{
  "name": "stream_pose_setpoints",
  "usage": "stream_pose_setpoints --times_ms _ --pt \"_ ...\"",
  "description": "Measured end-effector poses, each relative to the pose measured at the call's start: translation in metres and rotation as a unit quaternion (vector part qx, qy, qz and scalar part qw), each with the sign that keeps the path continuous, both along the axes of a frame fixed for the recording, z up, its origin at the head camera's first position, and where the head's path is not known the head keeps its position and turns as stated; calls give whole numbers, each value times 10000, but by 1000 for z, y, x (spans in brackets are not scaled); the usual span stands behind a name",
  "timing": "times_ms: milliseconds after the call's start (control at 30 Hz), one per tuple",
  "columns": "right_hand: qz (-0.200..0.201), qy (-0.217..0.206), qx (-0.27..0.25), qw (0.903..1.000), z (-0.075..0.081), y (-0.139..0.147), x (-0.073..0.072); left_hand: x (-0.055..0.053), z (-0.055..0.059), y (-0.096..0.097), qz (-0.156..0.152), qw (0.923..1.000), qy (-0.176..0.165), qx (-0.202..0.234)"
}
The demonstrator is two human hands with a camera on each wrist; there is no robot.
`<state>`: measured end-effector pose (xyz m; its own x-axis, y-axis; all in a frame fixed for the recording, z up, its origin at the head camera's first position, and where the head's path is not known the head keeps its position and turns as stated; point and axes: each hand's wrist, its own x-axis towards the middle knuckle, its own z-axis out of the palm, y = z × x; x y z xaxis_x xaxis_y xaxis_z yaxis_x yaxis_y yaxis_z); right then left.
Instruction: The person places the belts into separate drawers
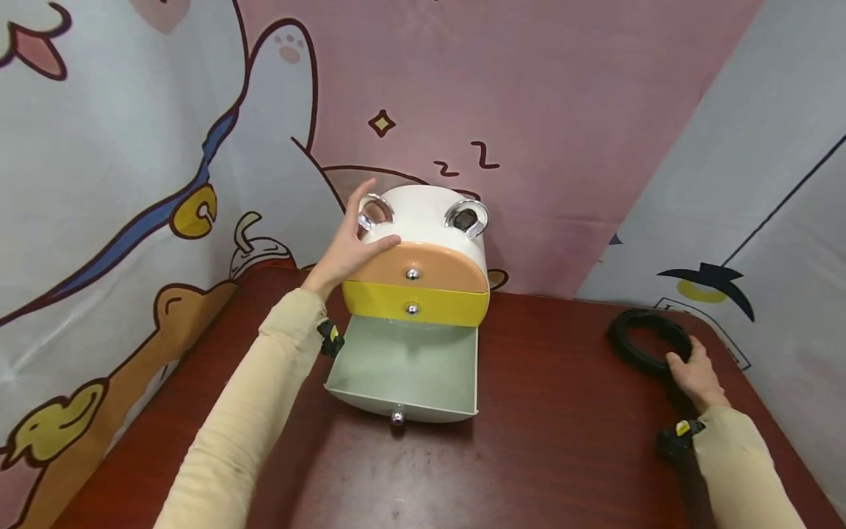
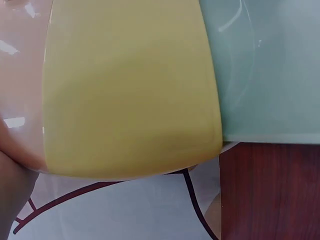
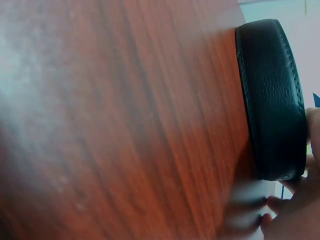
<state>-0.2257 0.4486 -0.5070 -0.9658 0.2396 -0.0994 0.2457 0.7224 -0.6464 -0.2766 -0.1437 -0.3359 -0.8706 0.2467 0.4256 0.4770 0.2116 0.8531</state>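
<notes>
A small white drawer cabinet (image 1: 421, 209) with two chrome-ringed eyes stands at the back of the table. Its orange top drawer (image 1: 452, 270) and yellow middle drawer (image 1: 377, 303) are closed, while the pale green bottom drawer (image 1: 423, 367) is pulled out with nothing in it. My left hand (image 1: 345, 248) rests spread against the cabinet's upper left side, thumb on the front by the left eye ring. Far to the right, my right hand (image 1: 699, 376) holds a coiled black leather belt (image 3: 272, 100) by its near right side, thumb on the coil.
A dark red-brown wooden table (image 1: 542, 433) carries everything. Cartoon-printed cloth (image 1: 542, 110) rises directly behind the cabinet and along both sides. The pulled-out drawer's round knob (image 1: 397, 417) juts toward the front. Dark wrist devices (image 1: 677, 441) sit on both wrists.
</notes>
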Motion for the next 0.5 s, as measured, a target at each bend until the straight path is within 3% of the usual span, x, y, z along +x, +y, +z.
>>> stream_pose_setpoints --times_ms 67,167,500 --pt "8 103 -159 9998 -2 -2 1 6 4 0 -61 10000 -17 61" --pt "-81 169 -331 9993 -4 -6 4 7 4 0 -114 9998 -27 146" --pt "-311 379 -316 9983 -3 -20 9 -21 -19 -5 -314 9974 -109 639"
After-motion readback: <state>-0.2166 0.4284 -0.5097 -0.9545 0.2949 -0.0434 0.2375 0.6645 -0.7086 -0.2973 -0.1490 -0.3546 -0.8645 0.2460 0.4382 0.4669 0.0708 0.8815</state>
